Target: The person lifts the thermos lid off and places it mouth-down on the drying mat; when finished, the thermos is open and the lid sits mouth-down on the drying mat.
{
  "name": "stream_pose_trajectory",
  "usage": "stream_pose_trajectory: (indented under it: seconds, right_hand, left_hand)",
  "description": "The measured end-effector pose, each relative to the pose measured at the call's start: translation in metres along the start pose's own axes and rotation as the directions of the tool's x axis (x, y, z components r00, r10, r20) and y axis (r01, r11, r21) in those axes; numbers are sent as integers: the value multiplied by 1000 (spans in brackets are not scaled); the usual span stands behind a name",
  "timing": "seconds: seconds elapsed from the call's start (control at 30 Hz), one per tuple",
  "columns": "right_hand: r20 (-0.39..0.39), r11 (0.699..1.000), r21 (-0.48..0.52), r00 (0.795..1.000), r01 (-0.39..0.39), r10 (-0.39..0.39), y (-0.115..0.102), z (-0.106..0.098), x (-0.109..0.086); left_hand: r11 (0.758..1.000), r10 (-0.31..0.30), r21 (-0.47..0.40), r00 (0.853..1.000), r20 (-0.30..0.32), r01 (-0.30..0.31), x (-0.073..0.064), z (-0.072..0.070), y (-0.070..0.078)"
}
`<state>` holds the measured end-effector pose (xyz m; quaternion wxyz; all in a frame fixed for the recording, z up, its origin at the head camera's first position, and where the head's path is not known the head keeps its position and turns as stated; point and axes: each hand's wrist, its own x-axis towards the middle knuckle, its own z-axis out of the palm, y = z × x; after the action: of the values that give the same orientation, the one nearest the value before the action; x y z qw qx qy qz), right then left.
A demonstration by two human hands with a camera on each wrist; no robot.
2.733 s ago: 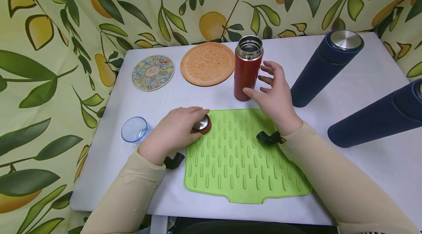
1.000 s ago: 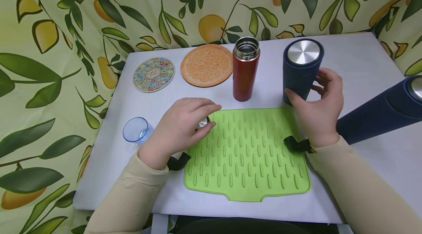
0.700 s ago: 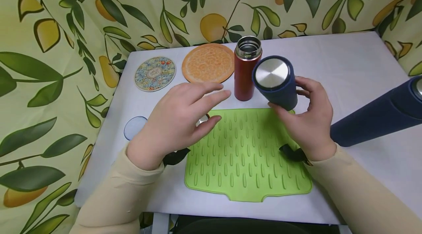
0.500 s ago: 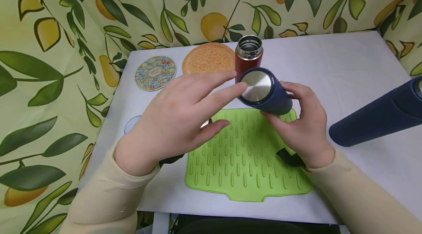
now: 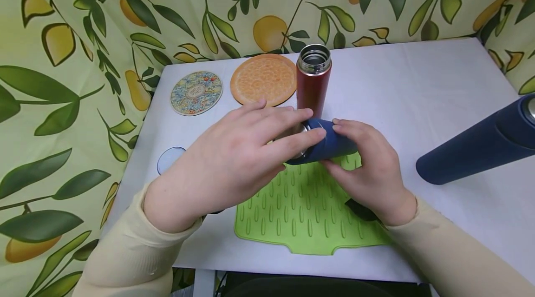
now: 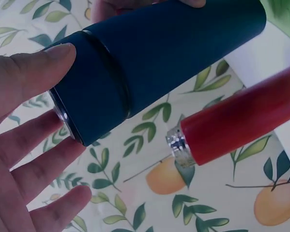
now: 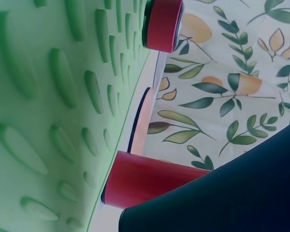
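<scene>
My right hand (image 5: 369,167) grips the body of a navy blue thermos bottle (image 5: 334,143), tilted onto its side above the green ribbed mat (image 5: 309,215). Its lid end points at my left hand (image 5: 234,153), whose outstretched fingers reach over the lid. In the left wrist view, the thumb lies along the lid (image 6: 91,92) and the other visible fingers spread past its metal end. Behind stands an uncapped red thermos bottle (image 5: 313,90) with a steel neck. The right wrist view shows its red cap (image 7: 164,26) on the mat, hidden in the head view by my left hand.
A second navy bottle (image 5: 472,141) stands at the right. Towards the back left lie a patterned round mat (image 5: 196,93) and an orange one (image 5: 263,78). A blue glass (image 5: 167,160) is partly covered by my left hand. Leafy cloth (image 5: 267,32) hangs behind the white table.
My right hand has left the red bottle's side, taken the navy bottle and brought it left, tipping it over. My left hand has come off the red cap and moved to the navy lid.
</scene>
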<state>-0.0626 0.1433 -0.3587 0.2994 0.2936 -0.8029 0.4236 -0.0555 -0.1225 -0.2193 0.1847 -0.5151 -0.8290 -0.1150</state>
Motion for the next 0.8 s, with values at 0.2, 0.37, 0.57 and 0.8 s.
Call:
stream_pose_trajectory:
  seconds: [0.2, 0.37, 0.57, 0.8]
  right_hand:
    - [24, 999, -21, 999, 25, -24, -1, 1, -1]
    - [44, 997, -61, 998, 49, -47, -2, 1, 0]
    - [50, 986, -116, 992, 118, -113, -2, 3, -1]
    - [51, 976, -146, 987, 161, -155, -4, 5, -2]
  left_hand:
    - [1000, 13, 11, 999, -34, -12, -5, 5, -2]
    - [999, -31, -29, 999, -29, 30, -11, 9, -5]
    - [985, -168, 26, 986, -22, 169, -19, 14, -5]
    - [959, -253, 116, 966, -58, 258, -24, 23, -4]
